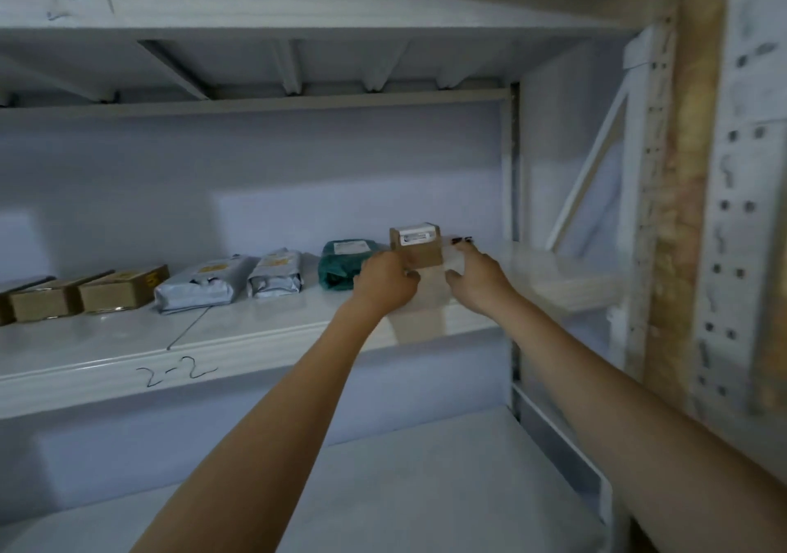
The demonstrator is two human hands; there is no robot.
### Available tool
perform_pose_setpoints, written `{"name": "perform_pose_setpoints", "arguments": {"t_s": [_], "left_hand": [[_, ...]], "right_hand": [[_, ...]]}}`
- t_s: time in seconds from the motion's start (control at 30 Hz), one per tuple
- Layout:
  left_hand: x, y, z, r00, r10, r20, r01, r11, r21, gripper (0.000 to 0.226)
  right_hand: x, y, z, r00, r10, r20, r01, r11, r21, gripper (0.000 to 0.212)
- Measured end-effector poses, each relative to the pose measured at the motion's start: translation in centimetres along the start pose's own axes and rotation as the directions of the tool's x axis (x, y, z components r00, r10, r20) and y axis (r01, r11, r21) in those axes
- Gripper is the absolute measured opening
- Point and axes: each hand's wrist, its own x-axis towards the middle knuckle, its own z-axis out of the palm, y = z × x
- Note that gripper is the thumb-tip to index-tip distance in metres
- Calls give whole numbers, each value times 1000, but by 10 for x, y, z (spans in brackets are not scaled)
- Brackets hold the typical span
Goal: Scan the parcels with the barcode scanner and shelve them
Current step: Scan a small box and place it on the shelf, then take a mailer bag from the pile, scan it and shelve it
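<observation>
Shelving unit (656,211): white metal racking fills the view, with a punched upright post on the right and a higher deck overhead.
Middle shelf (127,339): glossy white deck carrying the parcels, and there on its front edge is a handwritten "2-2".
Lower shelf (426,488): a pale deck beneath both forearms.
Arms: both reach forward and up from the bottom of the view to the middle shelf.
Grey mailer bags (200,286): 2 of them lie side by side at the middle of the row, the smaller (277,275) just right of the larger.
Brown cartons (121,288): at the far left end of the row, flat on the deck, a second one (40,299) touching its left side.
Green bag (345,265): lies just right of the grey mailers, its right end behind the left hand.
Small brown box (419,246): the parcel in play! It stands on the middle shelf at the right end of the row, white label on top, just beside the green bag.
Left hand (385,282): fingers curled against the box's lower left corner; whether they truly clamp it, I cannot tell.
Right hand (479,273): fingers spread and relaxed, just right of the box; contact with it is not clear.
</observation>
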Motion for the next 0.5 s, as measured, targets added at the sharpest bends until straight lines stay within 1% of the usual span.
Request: {"name": "perform_pose_setpoints", "arguments": {"t_s": [0.07, 0.13, 0.2, 0.3, 0.33, 0.4, 0.47, 0.5], "left_hand": [[-21, 20, -1, 999, 54, 4, -54, 993, -108, 23], [-48, 38, 3, 994, 104, 17, -97, 962, -256, 22], [-84, 54, 14, 988, 146, 56, -117, 928, -353, 19], [-150, 71, 46, 963, 200, 180, -101, 889, -447, 20], [-175, 76, 59, 947, 214, 241, -76, 875, -478, 20], [-222, 87, 83, 896, 256, 362, -33, 852, -523, 22], [-261, 104, 109, 829, 337, 446, -51, 841, -539, 24], [-277, 114, 120, 785, 381, 489, -65, 835, -546, 24]], "right_hand": [[-37, -1, -12, 996, 35, -79, -33, 999, 31, 54], [-86, 1, -23, 978, 93, -185, -79, 994, 81, 43], [-143, 7, -27, 939, 160, -304, -134, 985, 105, 31], [-233, 24, -16, 852, 313, -420, -300, 949, 99, 24], [-263, 34, -9, 828, 354, -434, -346, 933, 101, 23], [-318, 54, 0, 798, 444, -408, -443, 890, 102, 21], [-372, 71, -1, 752, 548, -366, -563, 823, 76, 21], [-398, 78, -5, 721, 593, -359, -616, 785, 60, 21]]}}
